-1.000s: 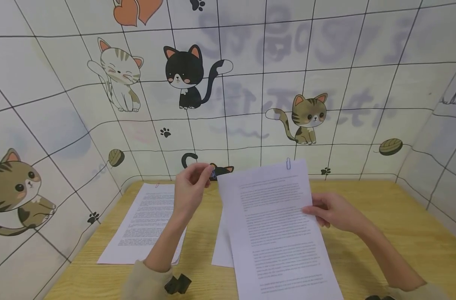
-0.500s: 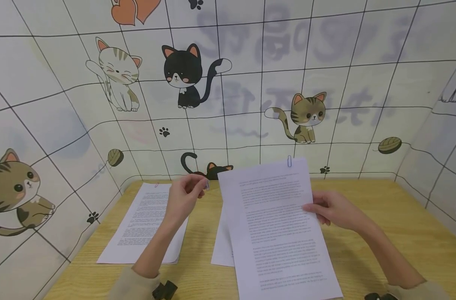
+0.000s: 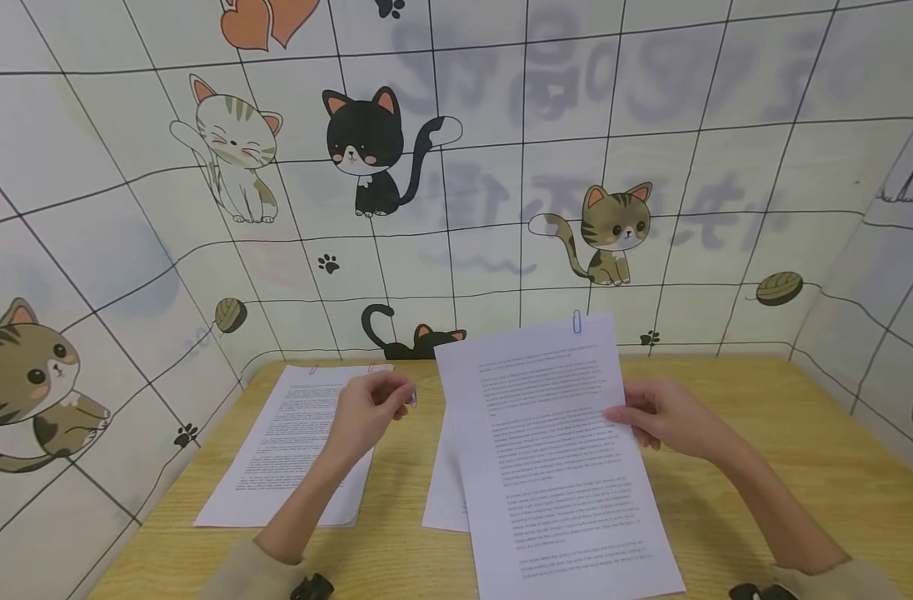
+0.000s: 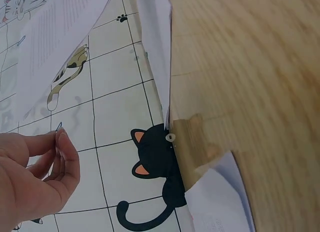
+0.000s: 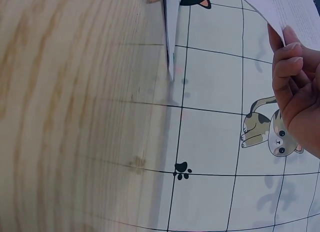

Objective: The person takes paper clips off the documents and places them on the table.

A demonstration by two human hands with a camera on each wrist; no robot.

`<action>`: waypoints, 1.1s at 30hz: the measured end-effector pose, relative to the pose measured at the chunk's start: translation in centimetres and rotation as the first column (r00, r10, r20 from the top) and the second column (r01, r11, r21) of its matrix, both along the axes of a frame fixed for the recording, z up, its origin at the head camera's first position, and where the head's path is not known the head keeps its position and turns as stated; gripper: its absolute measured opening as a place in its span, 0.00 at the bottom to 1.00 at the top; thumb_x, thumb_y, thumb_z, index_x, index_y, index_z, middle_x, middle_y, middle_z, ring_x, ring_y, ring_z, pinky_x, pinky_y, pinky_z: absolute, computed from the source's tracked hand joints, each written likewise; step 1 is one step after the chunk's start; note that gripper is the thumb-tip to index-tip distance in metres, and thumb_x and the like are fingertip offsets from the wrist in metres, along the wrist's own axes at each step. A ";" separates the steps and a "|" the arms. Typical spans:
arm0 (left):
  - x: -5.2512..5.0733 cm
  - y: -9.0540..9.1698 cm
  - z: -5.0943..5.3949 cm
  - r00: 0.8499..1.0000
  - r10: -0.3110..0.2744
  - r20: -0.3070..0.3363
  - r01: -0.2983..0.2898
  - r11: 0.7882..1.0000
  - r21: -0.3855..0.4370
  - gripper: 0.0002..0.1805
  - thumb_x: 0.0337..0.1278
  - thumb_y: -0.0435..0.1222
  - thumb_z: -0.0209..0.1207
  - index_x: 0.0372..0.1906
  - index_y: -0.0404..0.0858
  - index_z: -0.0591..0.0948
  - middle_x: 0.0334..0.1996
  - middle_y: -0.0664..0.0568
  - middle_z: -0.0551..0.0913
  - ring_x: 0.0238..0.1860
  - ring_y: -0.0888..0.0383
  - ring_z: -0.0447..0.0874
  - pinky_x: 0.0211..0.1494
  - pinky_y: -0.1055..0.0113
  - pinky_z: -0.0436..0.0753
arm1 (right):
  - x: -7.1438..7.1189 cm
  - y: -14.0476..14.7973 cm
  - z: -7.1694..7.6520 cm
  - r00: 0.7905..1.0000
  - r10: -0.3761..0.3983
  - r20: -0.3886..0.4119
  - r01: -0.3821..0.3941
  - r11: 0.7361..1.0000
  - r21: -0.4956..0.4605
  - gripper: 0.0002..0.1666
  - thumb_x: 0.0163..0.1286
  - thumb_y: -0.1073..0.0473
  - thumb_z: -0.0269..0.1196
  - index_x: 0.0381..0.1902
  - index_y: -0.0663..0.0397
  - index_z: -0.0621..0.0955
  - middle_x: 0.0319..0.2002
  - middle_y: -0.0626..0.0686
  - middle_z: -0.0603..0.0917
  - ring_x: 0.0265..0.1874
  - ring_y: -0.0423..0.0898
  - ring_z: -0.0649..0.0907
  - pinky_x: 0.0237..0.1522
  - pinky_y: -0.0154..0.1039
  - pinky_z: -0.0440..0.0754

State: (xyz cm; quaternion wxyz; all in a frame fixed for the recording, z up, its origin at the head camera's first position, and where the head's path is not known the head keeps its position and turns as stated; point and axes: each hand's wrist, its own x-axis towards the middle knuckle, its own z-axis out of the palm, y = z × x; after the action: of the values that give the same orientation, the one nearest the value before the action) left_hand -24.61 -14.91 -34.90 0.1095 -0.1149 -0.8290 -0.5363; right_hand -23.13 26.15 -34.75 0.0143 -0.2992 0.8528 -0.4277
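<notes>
In the head view my right hand [image 3: 670, 419] pinches the right edge of a printed paper sheet [image 3: 554, 467], held up and slightly tilted above the table. A paper clip [image 3: 576, 322] sits on that sheet's top edge, toward its right corner. To the left of the sheet, my left hand [image 3: 370, 417] pinches a second, small paper clip [image 3: 414, 398] between thumb and forefinger, apart from the paper. The left wrist view shows this paper clip [image 4: 59, 126] at the fingertips. Thumb and fingers of the right hand [image 5: 300, 87] grip the paper's edge in the right wrist view.
A printed stack [image 3: 276, 450] with two reddish clips [image 3: 313, 369] on its top edge lies on the wooden table [image 3: 756, 467] at the left. More white paper [image 3: 445, 492] lies partly behind the raised sheet. A cat-patterned wall [image 3: 486, 275] stands behind the table.
My left hand has moved down and left, away from the raised sheet's top left corner, with the paper clip still pinched. The right hand and the sheet have barely moved.
</notes>
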 end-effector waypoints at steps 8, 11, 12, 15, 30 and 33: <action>-0.2 -0.3 -1.1 0.999 -0.005 0.040 0.008 0.997 -0.075 0.02 0.63 0.29 0.65 0.36 0.33 0.86 0.26 0.49 0.84 0.27 0.53 0.82 0.31 0.69 0.81 | -0.2 0.1 -0.2 1.000 0.014 0.008 -0.014 1.000 -0.022 0.09 0.74 0.66 0.61 0.48 0.65 0.82 0.21 0.46 0.82 0.13 0.38 0.71 0.13 0.31 0.68; -0.3 -0.5 -1.7 0.998 -0.015 0.055 0.020 0.995 -0.098 0.02 0.63 0.29 0.65 0.36 0.33 0.86 0.26 0.49 0.84 0.26 0.56 0.81 0.31 0.69 0.80 | -0.2 0.0 -0.2 1.000 0.014 0.010 -0.014 1.000 -0.024 0.09 0.74 0.66 0.61 0.48 0.65 0.82 0.22 0.46 0.82 0.13 0.38 0.71 0.13 0.31 0.68; -0.4 -0.6 -1.9 0.998 -0.019 0.062 0.025 0.994 -0.105 0.02 0.63 0.28 0.64 0.36 0.33 0.86 0.26 0.50 0.84 0.26 0.57 0.81 0.31 0.67 0.81 | -0.2 0.0 -0.2 1.000 0.014 0.009 -0.014 1.000 -0.024 0.09 0.74 0.66 0.61 0.48 0.65 0.82 0.22 0.46 0.82 0.13 0.38 0.71 0.13 0.31 0.68; -0.7 -0.7 -2.5 0.995 -0.037 0.092 0.048 0.992 -0.121 0.02 0.64 0.29 0.64 0.36 0.33 0.86 0.26 0.50 0.85 0.26 0.57 0.81 0.33 0.62 0.83 | -0.2 0.0 -0.2 1.000 0.013 0.007 -0.013 1.000 -0.023 0.08 0.74 0.66 0.62 0.47 0.64 0.82 0.21 0.46 0.81 0.13 0.39 0.71 0.13 0.31 0.68; -1.7 -0.4 -3.5 0.972 -0.093 0.218 0.146 0.960 -0.240 0.03 0.61 0.26 0.64 0.32 0.32 0.85 0.25 0.50 0.84 0.26 0.56 0.83 0.32 0.67 0.82 | 0.0 0.0 -0.1 1.000 0.007 0.021 -0.006 1.000 -0.019 0.10 0.74 0.65 0.61 0.49 0.65 0.81 0.25 0.47 0.83 0.13 0.38 0.71 0.14 0.31 0.67; -1.9 -0.4 -3.6 0.966 -0.111 0.235 0.176 0.945 -0.277 0.03 0.60 0.26 0.64 0.31 0.32 0.85 0.24 0.50 0.84 0.26 0.56 0.81 0.32 0.67 0.80 | 0.0 0.0 0.0 1.000 0.007 0.022 -0.006 1.000 -0.018 0.10 0.74 0.65 0.61 0.49 0.65 0.81 0.24 0.47 0.83 0.13 0.38 0.71 0.14 0.31 0.68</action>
State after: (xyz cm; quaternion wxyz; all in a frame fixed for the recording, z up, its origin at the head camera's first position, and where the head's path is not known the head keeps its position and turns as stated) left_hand -26.47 -15.29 -38.48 -0.0394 -0.1313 -0.8960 -0.4223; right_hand -23.11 26.13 -34.78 0.0226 -0.2973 0.8478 -0.4385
